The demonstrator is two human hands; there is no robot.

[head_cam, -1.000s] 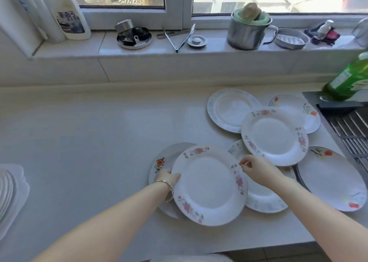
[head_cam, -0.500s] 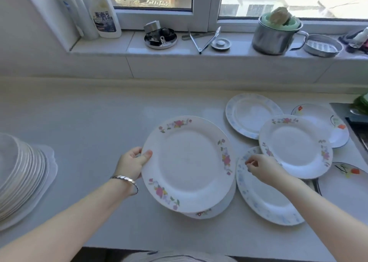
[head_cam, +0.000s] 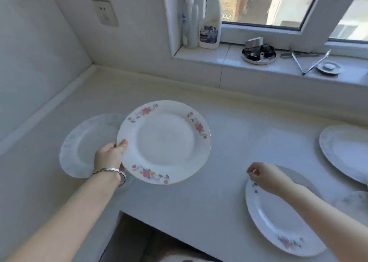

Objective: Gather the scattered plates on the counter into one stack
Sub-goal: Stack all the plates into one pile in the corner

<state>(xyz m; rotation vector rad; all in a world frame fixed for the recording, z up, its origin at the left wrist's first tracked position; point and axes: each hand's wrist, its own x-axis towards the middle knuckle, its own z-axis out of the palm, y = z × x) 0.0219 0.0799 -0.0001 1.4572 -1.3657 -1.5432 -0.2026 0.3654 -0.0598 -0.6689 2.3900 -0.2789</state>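
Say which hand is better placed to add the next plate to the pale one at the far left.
Left. The left hand grips the floral plate by its rim, right beside the pale plate. The right hand is far off, over a second floral plate lying on the counter.

My left hand (head_cam: 109, 156) gripped the rim of a flowered plate (head_cam: 165, 142), thumb on top, holding it above the worktop (head_cam: 229, 138) and partly over a pale plate (head_cam: 83, 148) lying there. My right hand (head_cam: 266, 178) hung, fingers curled, at the rim of a second flowered plate (head_cam: 278, 222); whether it touched, I couldn't tell.
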